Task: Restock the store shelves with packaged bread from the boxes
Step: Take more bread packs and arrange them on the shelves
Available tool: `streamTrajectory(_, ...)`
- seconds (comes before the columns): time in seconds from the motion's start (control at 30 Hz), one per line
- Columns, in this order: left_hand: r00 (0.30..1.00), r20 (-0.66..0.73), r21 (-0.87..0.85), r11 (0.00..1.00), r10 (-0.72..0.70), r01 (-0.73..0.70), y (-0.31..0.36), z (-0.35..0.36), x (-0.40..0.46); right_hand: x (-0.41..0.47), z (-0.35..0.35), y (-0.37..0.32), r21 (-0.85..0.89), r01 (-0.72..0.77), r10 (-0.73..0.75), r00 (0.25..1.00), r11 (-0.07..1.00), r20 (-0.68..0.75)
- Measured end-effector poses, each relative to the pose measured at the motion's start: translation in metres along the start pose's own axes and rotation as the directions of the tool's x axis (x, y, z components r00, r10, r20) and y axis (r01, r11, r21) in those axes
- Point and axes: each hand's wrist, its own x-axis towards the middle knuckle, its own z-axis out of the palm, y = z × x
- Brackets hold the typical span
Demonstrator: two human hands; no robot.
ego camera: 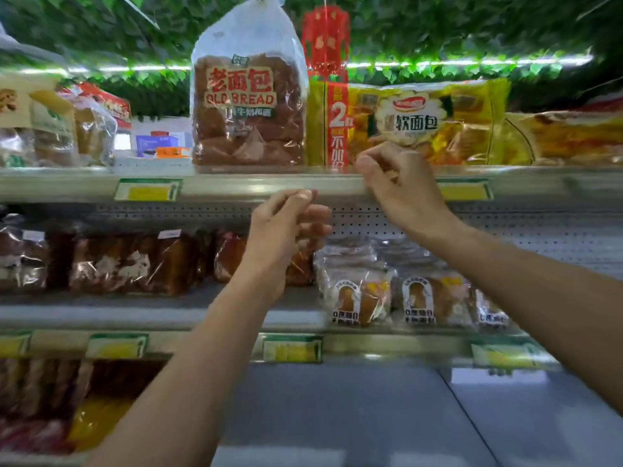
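Both hands are hovering at the top shelf's front edge point(269, 187), holding nothing: left hand point(290, 227) loosely curled, right hand point(401, 183) likewise. The old bread bag point(249, 109) is standing upright just above, beside the yellow soft-bread pack point(421, 123).

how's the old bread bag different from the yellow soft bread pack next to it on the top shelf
The old bread bag stands upright, tall; the yellow pack is low and wide. The old bread bag is clear, showing brown loaf, with its neck gathered at the top; the yellow pack is mostly printed yellow. Both sit on the top shelf, and neither is held.
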Motion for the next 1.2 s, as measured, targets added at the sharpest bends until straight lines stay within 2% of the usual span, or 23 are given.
streamTrajectory(0.3, 0.946, 0.042, -0.019, 0.946, -0.323, 0.324, -0.07, 0.057, -0.06, -0.083, -0.027, 0.04, 0.14, -0.028, 0.021, 0.999, 0.99, 0.048)
streamTrajectory(0.53, 0.844, 0.16, 0.056, 0.858, -0.513, 0.511, -0.104, 0.079, -0.098, -0.16, -0.058, 0.059, 0.226, -0.295, 0.253, 0.948, 0.928, 0.195)
streamTrajectory(0.63, 0.788, 0.19, 0.07, 0.809, -0.586, 0.584, -0.118, 0.087, -0.12, -0.194, -0.072, 0.07, 0.187, -0.401, 0.349, 0.901, 0.897, 0.258)
streamTrajectory(0.73, 0.731, 0.204, 0.102, 0.757, -0.651, 0.645, -0.138, 0.097, -0.14, -0.231, -0.087, 0.086, 0.086, -0.518, 0.47, 0.824, 0.851, 0.315)
streamTrajectory(0.87, 0.638, 0.246, 0.131, 0.677, -0.73, 0.724, -0.171, 0.12, -0.171, -0.289, -0.118, 0.111, -0.061, -0.663, 0.632, 0.678, 0.747, 0.375)
streamTrajectory(1.03, 0.512, 0.281, 0.192, 0.57, -0.812, 0.799, -0.219, 0.147, -0.221, -0.373, -0.156, 0.151, -0.147, -0.799, 0.786, 0.509, 0.583, 0.351)
streamTrajectory(1.2, 0.365, 0.275, 0.3, 0.44, -0.89, 0.847, -0.289, 0.176, -0.289, -0.48, -0.194, 0.192, -0.24, -0.901, 0.887, 0.251, 0.36, 0.388)
